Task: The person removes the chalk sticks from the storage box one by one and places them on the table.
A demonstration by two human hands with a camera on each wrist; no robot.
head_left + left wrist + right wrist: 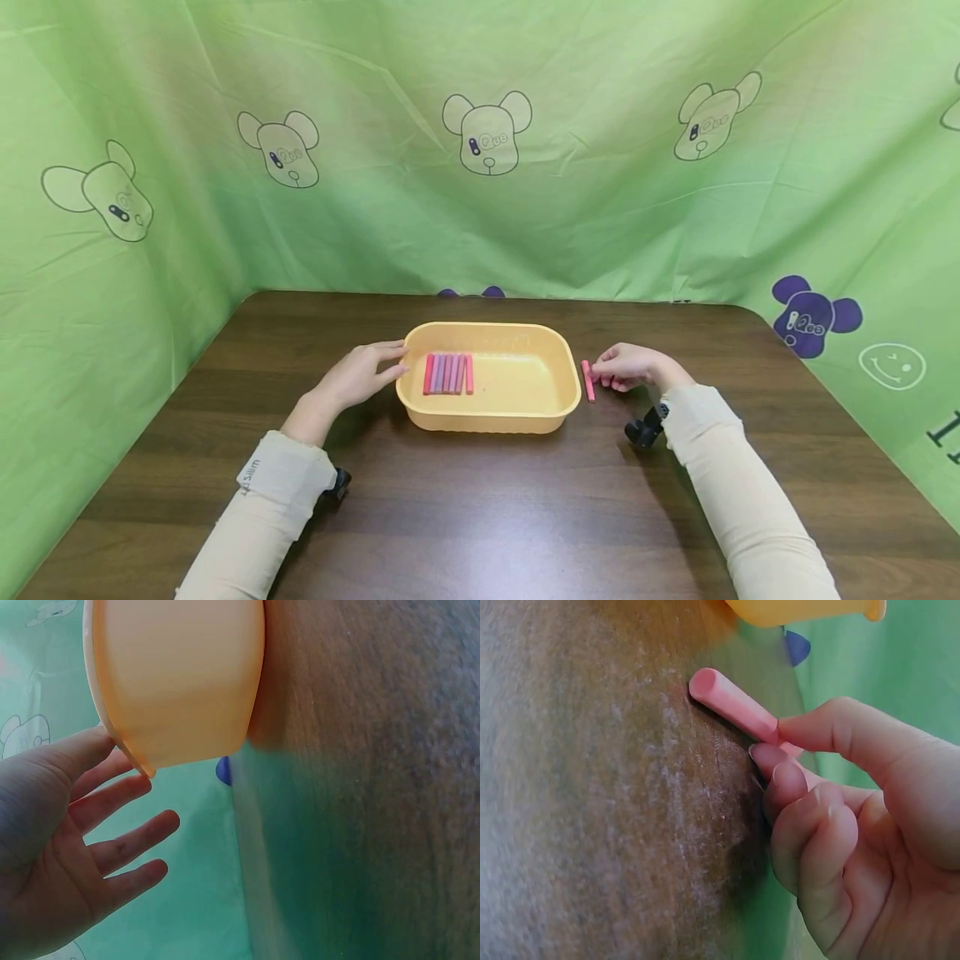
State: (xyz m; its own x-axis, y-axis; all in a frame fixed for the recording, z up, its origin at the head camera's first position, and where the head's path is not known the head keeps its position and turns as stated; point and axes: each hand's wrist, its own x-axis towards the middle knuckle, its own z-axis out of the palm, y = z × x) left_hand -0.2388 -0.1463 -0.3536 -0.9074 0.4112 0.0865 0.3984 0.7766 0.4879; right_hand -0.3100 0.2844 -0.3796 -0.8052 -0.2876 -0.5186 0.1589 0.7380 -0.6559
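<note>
A yellow plastic basin (517, 423) stands on the table. Inside it, at the left, several pink and purple chalk sticks (448, 374) lie side by side in a row. My left hand (358, 372) is at the basin's left end, its thumb and forefinger touching the rim (124, 746) and the other fingers spread in the air. To the right of the basin, my right hand (632, 367) pinches a pink chalk stick (735, 705) between thumb and fingertips. That stick lies low, at or just above the tabletop; contact is hard to tell.
The dark wooden table (480, 517) reaches back to a green cloth (375, 233) with printed bear heads, which hangs behind and at both sides. A black wrist camera (645, 429) is strapped under the right cuff, another (339, 485) under the left.
</note>
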